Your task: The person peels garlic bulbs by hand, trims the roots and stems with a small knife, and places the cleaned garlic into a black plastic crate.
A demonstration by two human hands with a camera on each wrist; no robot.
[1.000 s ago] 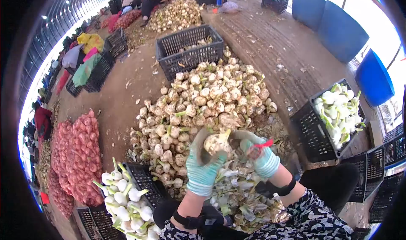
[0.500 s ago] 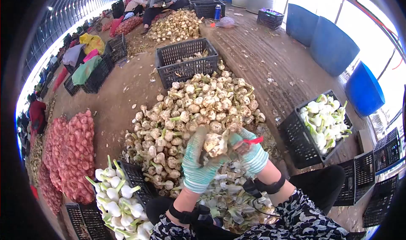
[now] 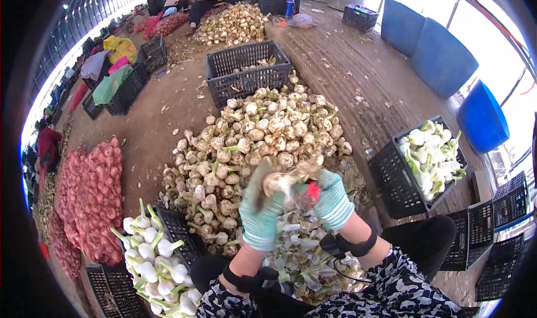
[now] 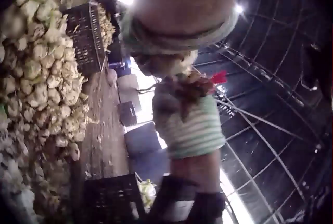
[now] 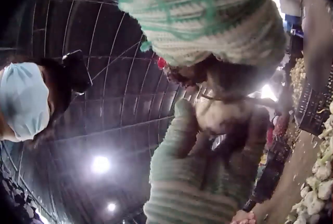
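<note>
Compared with half a second back, my left hand in its green-striped knit glove (image 3: 262, 214) has tipped the dirty whitish fennel bulb (image 3: 279, 182) over, so it's blurred now and lying more sideways, still up in the air over the big heap of untrimmed bulbs (image 3: 263, 133) on the floor. Left grip is wrapped round the bulb. My right gloved hand (image 3: 331, 201) is clenched on a red-handled cutter (image 3: 312, 191), which has moved in against the bulb's right side. The black plastic crate of cleaned white bulbs (image 3: 428, 155) hasn't budged.
</note>
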